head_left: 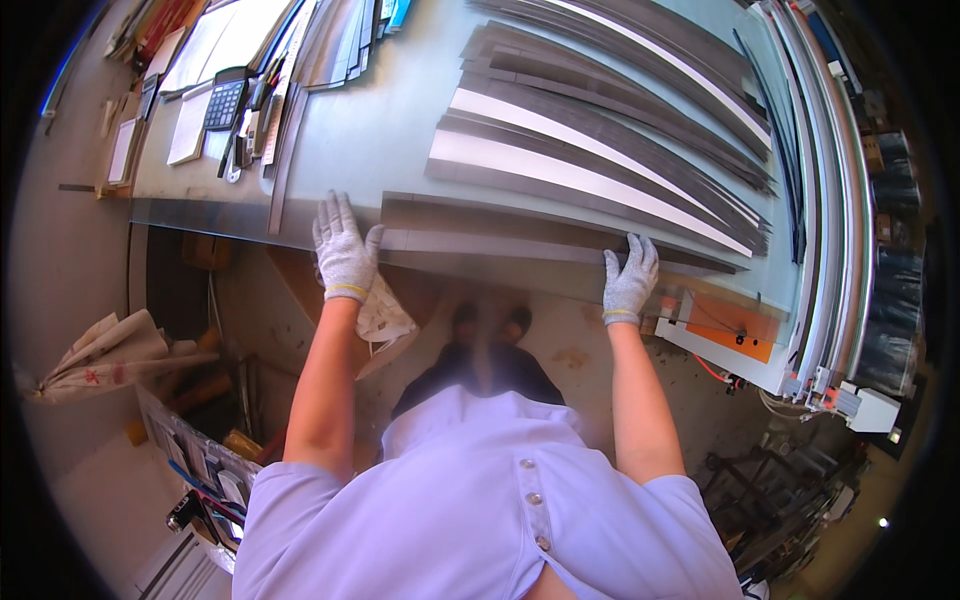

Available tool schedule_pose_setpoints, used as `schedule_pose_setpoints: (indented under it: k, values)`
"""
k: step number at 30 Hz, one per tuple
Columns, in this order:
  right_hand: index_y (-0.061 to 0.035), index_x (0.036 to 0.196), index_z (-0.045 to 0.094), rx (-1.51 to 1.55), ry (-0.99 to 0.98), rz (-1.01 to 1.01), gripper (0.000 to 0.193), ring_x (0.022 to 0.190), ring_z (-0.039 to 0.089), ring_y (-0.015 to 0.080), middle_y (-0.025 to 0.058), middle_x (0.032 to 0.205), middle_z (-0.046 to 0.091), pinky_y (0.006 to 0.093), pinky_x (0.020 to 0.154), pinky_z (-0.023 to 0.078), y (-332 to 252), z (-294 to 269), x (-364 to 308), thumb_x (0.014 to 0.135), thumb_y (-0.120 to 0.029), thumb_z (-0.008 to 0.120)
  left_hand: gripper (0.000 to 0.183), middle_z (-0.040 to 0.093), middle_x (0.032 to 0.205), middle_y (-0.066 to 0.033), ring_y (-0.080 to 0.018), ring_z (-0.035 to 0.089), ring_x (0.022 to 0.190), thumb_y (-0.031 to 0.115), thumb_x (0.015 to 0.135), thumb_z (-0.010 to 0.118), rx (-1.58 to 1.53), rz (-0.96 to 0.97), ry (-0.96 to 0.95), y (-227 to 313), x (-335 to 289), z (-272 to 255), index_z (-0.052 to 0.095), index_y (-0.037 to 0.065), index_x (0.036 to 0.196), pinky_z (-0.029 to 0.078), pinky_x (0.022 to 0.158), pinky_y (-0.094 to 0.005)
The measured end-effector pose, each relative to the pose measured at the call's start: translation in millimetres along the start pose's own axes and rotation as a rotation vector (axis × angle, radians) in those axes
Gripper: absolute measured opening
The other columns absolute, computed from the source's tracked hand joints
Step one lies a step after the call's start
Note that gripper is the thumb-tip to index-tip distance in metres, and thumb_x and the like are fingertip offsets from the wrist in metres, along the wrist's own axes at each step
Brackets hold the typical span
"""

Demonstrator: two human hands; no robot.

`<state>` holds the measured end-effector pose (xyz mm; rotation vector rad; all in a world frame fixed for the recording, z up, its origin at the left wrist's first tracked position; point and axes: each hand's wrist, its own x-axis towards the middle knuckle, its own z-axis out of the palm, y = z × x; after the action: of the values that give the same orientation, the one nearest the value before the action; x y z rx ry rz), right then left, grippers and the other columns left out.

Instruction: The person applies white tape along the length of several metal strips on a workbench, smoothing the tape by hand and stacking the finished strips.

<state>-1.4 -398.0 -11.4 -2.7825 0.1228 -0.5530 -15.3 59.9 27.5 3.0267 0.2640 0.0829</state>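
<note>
My left hand [345, 247], in a light grey knit glove, lies flat at the near edge of a glass-topped table [330, 130]. Its fingers are stretched out and the thumb points right, close to the left end of a long grey strip [500, 246]. My right hand [631, 279], gloved the same way, rests with extended fingers on the right part of the near strips. A wider dark strip [480, 217] lies just behind the grey one. Farther back are several long flat strips [560, 165], some dark grey and some shining white. What lies under my palms is hidden.
At the far left are a calculator [226, 100], papers [190, 125], pens and a narrow upright-lying bar [288, 165]. A railed machine edge [825, 200] runs along the right side, with an orange-and-white corner plate [715, 325]. A pale cloth [385, 325] hangs below my left hand.
</note>
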Motion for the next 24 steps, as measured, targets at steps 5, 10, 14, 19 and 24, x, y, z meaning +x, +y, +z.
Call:
schedule_pose_setpoints:
  k: [5, 10, 14, 19, 24]
  values:
    - [-0.0101, 0.134, 0.06, -0.012, -0.009, -0.005, 0.056, 0.135, 0.048, 0.0372, 0.0154, 0.141, 0.054, 0.052, 0.11, 0.04, 0, 0, 0, 0.086, -0.033, 0.079, 0.094, 0.025, 0.168, -0.0208, -0.0365, 0.019, 0.157, 0.046, 0.089, 0.071, -0.28, 0.412, -0.261, 152, -19, -32, 0.028, 0.003, 0.161, 0.013, 0.129, -0.0481]
    - [-0.0097, 0.134, 0.059, -0.011, -0.025, -0.004, 0.057, 0.135, 0.048, 0.0371, 0.0153, 0.142, 0.053, 0.0515, 0.111, 0.039, -1, 0, 1, 0.086, -0.033, 0.079, 0.096, 0.023, 0.17, -0.0179, -0.036, 0.02, 0.157, 0.047, 0.088, 0.072, -0.285, 0.409, -0.22, 169, -30, 6, 0.026, 0.006, 0.162, 0.014, 0.128, -0.0485]
    - [-0.0092, 0.134, 0.059, 0.001, -0.013, 0.005, 0.057, 0.135, 0.048, 0.0368, 0.0152, 0.142, 0.053, 0.0511, 0.112, 0.038, -2, -1, -3, 0.086, -0.032, 0.079, 0.095, 0.019, 0.172, -0.013, -0.031, 0.017, 0.159, 0.047, 0.092, 0.069, -0.096, 0.242, -0.165, 80, -16, 4, 0.02, 0.01, 0.165, 0.012, 0.129, -0.0475]
    - [-0.0103, 0.133, 0.059, -0.017, -0.025, 0.033, 0.057, 0.134, 0.047, 0.0367, 0.0151, 0.141, 0.053, 0.052, 0.111, 0.039, -11, -8, -2, 0.085, -0.034, 0.078, 0.09, 0.028, 0.167, -0.0215, -0.0366, 0.023, 0.156, 0.046, 0.094, 0.066, 0.073, 0.029, -0.129, -8, 8, 8, 0.026, 0.002, 0.161, 0.016, 0.128, -0.0472]
    - [-0.0072, 0.132, 0.059, -0.14, -0.029, 0.006, 0.061, 0.133, 0.047, 0.0397, 0.0184, 0.138, 0.054, 0.0576, 0.112, 0.036, -8, -7, -2, 0.087, -0.045, 0.074, 0.088, 0.024, 0.169, -0.0201, -0.0375, 0.022, 0.156, 0.048, 0.099, 0.059, 0.083, 0.094, 0.144, 53, 8, 12, 0.022, 0.0, 0.162, 0.017, 0.127, -0.0485]
